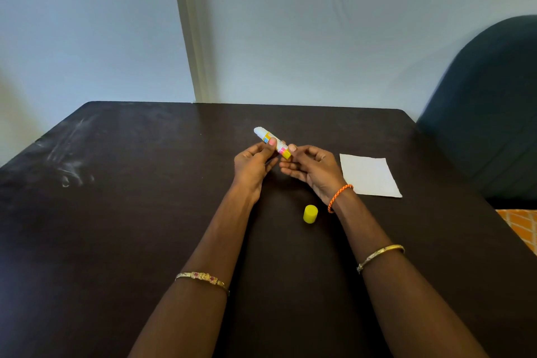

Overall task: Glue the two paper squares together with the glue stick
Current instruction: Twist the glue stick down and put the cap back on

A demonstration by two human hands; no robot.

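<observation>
**Uncapped glue stick held over dark worktop**

Both hands hold the glue stick (271, 142) above the worktop (145, 212), approx. centre. L hand (253, 164) pinches the barrel btwn thumb and curled fingers (272, 141); R hand (309, 167) pinches the yellow base, other fingers loosely curled. White tip points up and away. Yellow cap (310, 214) stands on the worktop near the R wrist. White paper squares (369, 174) lie flat to the R, well apart from the stick.
</observation>
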